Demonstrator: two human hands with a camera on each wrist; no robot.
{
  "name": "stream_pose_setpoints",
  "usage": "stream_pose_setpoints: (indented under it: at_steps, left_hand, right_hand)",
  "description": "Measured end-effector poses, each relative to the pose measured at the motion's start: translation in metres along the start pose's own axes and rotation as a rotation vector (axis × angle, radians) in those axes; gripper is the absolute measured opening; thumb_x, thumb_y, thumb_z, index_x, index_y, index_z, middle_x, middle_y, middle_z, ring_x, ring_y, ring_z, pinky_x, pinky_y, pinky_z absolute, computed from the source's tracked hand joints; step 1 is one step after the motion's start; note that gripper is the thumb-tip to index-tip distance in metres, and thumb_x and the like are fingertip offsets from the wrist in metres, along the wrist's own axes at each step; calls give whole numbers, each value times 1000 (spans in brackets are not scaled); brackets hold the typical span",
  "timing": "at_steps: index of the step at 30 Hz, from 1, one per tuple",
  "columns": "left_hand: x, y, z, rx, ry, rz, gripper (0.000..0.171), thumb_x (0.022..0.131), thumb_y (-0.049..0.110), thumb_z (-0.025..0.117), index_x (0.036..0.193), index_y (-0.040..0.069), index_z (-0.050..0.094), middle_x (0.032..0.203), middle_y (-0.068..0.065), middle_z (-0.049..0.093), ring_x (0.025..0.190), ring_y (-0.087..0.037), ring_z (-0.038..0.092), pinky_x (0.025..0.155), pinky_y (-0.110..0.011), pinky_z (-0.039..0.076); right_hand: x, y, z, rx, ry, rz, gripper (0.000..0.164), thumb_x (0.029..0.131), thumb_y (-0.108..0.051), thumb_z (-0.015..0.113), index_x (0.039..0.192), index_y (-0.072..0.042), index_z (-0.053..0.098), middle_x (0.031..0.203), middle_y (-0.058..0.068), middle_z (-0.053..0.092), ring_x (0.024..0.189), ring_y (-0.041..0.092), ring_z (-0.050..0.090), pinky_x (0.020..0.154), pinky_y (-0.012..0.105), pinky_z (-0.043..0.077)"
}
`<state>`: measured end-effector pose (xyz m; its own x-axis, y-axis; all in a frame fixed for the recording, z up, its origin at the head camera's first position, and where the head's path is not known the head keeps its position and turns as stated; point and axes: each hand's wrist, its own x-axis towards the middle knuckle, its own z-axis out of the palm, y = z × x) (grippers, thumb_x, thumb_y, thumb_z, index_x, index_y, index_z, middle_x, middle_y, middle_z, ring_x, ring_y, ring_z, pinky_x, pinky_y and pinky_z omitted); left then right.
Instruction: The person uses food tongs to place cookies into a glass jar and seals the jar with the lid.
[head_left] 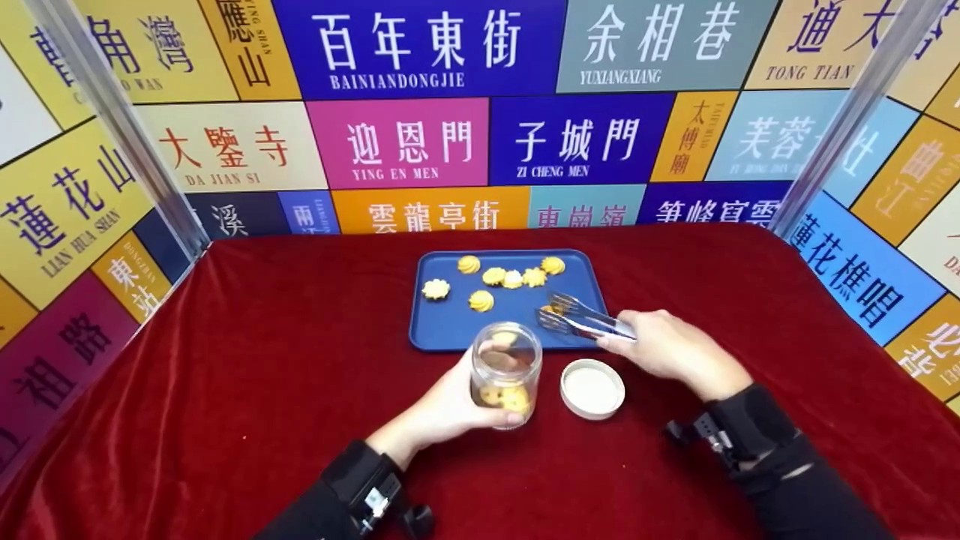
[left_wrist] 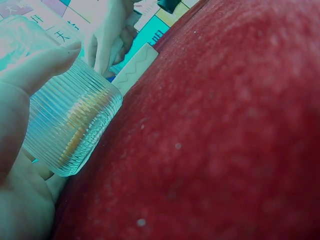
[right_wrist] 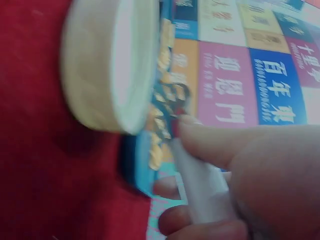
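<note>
My left hand (head_left: 439, 412) grips a clear ribbed glass jar (head_left: 486, 379), its mouth uncovered and several yellow cookies (head_left: 514, 397) inside. In the left wrist view the thumb lies across the jar (left_wrist: 55, 115), with cookies low in it. A pair of metal tongs (head_left: 596, 327) is held in my right hand (head_left: 664, 346). Their slotted heads are over the right front of a blue tray (head_left: 442, 336), on either side of a cookie (head_left: 553, 309); whether they pinch it I cannot tell. The right wrist view shows the thumb along the tongs' pale handle (right_wrist: 197, 185).
Several piped cookies (head_left: 481, 301) lie spread on the tray. A round whitish lid (head_left: 592, 388) rests on the red cloth (head_left: 300, 337) between the jar and my right hand. Printed panels (head_left: 397, 142) and clear corner posts (head_left: 814, 142) stand around the table.
</note>
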<state>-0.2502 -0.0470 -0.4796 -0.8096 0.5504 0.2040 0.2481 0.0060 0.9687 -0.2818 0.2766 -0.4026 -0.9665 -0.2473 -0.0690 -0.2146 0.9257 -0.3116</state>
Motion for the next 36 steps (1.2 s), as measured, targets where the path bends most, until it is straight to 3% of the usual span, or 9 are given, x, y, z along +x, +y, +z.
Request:
stream_pose_setpoints:
  at_steps: [6, 10, 20, 26, 36]
  left_hand:
    - [0, -1, 0, -3, -6, 21, 96, 79, 11, 94, 156, 3, 37, 140, -9, 65, 127, -21, 62, 111, -35, 49]
    - [0, 0, 0, 5, -5, 15, 96, 78, 11, 94, 156, 4, 37, 141, -10, 65, 127, -20, 62, 111, -35, 49]
    - [0, 0, 0, 18, 1, -3, 94, 79, 10, 94, 154, 3, 38, 141, -10, 64, 127, -21, 62, 111, -35, 49]
    - [1, -1, 0, 25, 5, -8, 91, 79, 11, 94, 152, 3, 40, 138, -7, 65, 126, -20, 62, 110, -34, 49]
    - [-1, 0, 0, 37, 12, -20, 90, 80, 11, 93, 152, 3, 40, 139, -8, 65, 125, -19, 62, 109, -33, 50]
  right_hand:
    - [-8, 14, -24, -37, -33, 27, 41, 99, -49, 72, 101, -9, 67, 76, 4, 56, 70, 22, 54, 62, 37, 40]
    - [-8, 19, -29, -38, -28, 57, 46, 99, -52, 70, 102, -6, 67, 77, 6, 56, 70, 23, 54, 63, 38, 41]
    - [2, 0, 0, 71, -22, 92, 48, 102, -51, 65, 98, -3, 64, 76, 6, 55, 70, 24, 56, 63, 36, 42]
    - [3, -5, 10, 62, 6, 133, 46, 104, -49, 63, 99, -4, 63, 76, 9, 56, 69, 26, 56, 63, 37, 41]
    - [3, -6, 16, 15, 23, 76, 42, 107, -44, 61, 102, -3, 62, 79, 10, 56, 73, 28, 57, 67, 40, 44]
